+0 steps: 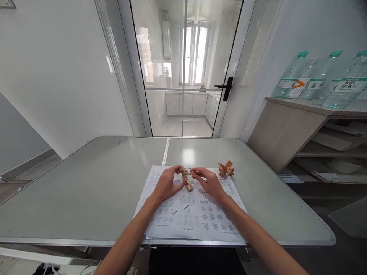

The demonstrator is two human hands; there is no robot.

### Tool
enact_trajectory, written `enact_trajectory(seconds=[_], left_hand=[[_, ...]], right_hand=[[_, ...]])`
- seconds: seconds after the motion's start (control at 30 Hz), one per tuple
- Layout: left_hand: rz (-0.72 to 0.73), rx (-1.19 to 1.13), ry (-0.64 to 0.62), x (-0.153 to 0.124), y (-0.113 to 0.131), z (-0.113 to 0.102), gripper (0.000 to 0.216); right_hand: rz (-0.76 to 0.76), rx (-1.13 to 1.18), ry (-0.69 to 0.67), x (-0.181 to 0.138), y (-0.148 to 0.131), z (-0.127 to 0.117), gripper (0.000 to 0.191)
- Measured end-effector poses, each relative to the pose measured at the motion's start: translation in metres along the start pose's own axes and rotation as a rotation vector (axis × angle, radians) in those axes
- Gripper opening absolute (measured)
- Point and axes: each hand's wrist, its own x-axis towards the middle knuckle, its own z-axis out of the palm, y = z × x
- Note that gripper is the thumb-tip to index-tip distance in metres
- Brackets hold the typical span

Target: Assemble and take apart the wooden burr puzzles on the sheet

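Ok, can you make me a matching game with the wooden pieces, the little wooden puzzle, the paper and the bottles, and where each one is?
Things:
1. wooden pieces
2. wooden puzzle
3. paper
4. bottles

Places:
A. on top of the shelf
B. spread flat on the table
C. pinched between the left hand and the right hand
D. alone, by the paper's far right corner

Pairs: 1-C, 2-D, 3-B, 4-A.
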Motion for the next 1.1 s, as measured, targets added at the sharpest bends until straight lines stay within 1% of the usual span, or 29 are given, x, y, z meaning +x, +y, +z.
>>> enact_trajectory(seconds=[0.17,0.33,0.57,0.77,0.83,0.97,1.1], left_hand=[[-0.023,-0.051,-0.022,-0.001,0.001,0.001,0.055],[-0.01,-0.1,-0.019,0.0,0.007,0.004,0.055],[-0.006,-0.186,-0.038,-0.001,0.016,0.007,0.059],[0.006,-0.192,-0.036,-0.001,0.02,0.005,0.054],[0.019,-0.197,-0.019,-0.001,0.021,0.005,0.053],[0.001,-0.244,-0.007,-0.002,0.02,0.008,0.059],[-0.019,-0.25,-0.016,-0.002,0.019,0.009,0.053]], right_hand=[[-0.121,-0.081,0.016,-0.002,-0.009,0.003,0.025],[-0.168,-0.116,0.046,-0.003,-0.013,0.005,0.027],[-0.247,-0.16,0.053,-0.004,-0.011,0.005,0.029],[-0.351,-0.192,0.077,-0.005,-0.008,0.006,0.034],[-0.366,-0.19,0.076,-0.005,-0.008,0.007,0.036],[-0.368,-0.187,0.073,-0.006,-0.009,0.007,0.039],[-0.363,-0.189,0.069,-0.006,-0.01,0.006,0.039]])
